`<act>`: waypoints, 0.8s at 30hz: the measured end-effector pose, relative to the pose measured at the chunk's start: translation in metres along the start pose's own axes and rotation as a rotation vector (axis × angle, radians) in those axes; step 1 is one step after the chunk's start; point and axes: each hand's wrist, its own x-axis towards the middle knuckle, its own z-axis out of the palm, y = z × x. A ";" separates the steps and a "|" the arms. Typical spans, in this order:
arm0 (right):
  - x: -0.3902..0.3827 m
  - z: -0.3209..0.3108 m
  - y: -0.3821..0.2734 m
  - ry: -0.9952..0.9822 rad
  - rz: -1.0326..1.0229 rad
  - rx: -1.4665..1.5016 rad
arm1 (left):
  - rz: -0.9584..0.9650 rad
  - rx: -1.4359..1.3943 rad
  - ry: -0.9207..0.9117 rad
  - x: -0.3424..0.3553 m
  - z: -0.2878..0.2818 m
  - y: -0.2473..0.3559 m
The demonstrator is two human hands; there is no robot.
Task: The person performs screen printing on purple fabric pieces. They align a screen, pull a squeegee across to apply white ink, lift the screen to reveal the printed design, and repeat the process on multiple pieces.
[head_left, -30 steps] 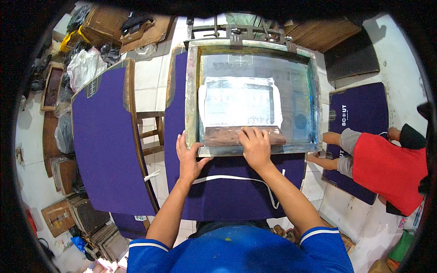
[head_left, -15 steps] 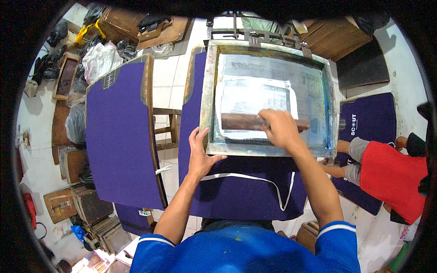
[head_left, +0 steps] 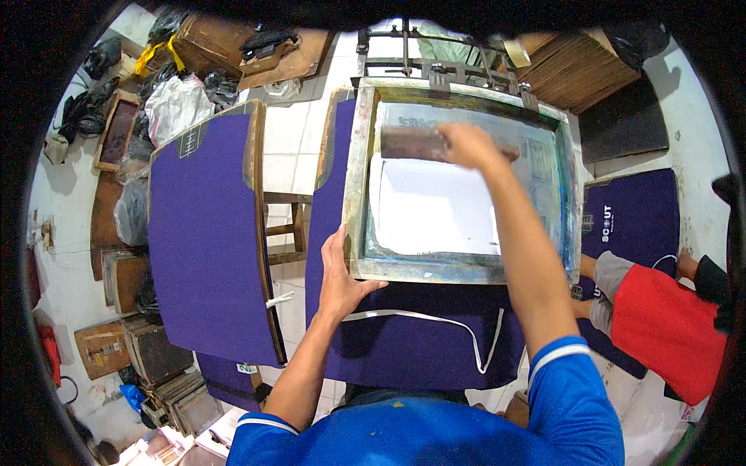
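A screen printing frame (head_left: 435, 271) lies over a dark purple fabric-covered board (head_left: 412, 349) in front of me. My left hand (head_left: 339, 286) grips its near left corner, fingers along the side and thumb at the front edge. Inside the frame, my right hand (head_left: 469, 146) is closed around the brown wooden handle of a squeegee (head_left: 409, 145), which lies crosswise near the far part of the mesh. A smooth white rectangle (head_left: 435, 206) shows on the mesh nearer to me. My right forearm covers part of the mesh. The squeegee's blade edge is hidden.
Metal hinge clamps (head_left: 439, 78) hold the frame's far side. Another purple board (head_left: 206, 241) stands to the left. At the right, a person in red (head_left: 657, 322) reaches toward a purple board (head_left: 641, 206). A white cord (head_left: 420, 314) lies on my board.
My right hand has moved the squeegee away from me, from the near part of the mesh to the far part. The left hand keeps its grip at the frame's corner.
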 end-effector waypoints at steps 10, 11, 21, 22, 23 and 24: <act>-0.233 0.044 -0.112 0.402 0.003 0.072 | -0.039 0.007 0.071 -0.002 -0.017 0.024; -0.235 0.030 -0.119 0.475 0.052 0.060 | -0.041 -0.049 0.110 -0.002 -0.025 0.034; -0.138 -0.210 -0.076 0.999 -0.238 -0.233 | 0.776 -0.589 0.394 0.089 -0.143 0.149; -0.122 -0.240 -0.064 0.960 0.096 -0.287 | 0.764 -0.490 0.362 0.094 -0.157 0.140; -0.104 -0.276 -0.054 0.899 0.164 -0.318 | 0.779 -0.358 0.359 0.097 -0.171 0.123; -0.091 -0.297 -0.048 0.880 0.161 -0.303 | 0.673 -0.321 0.291 0.095 -0.183 0.100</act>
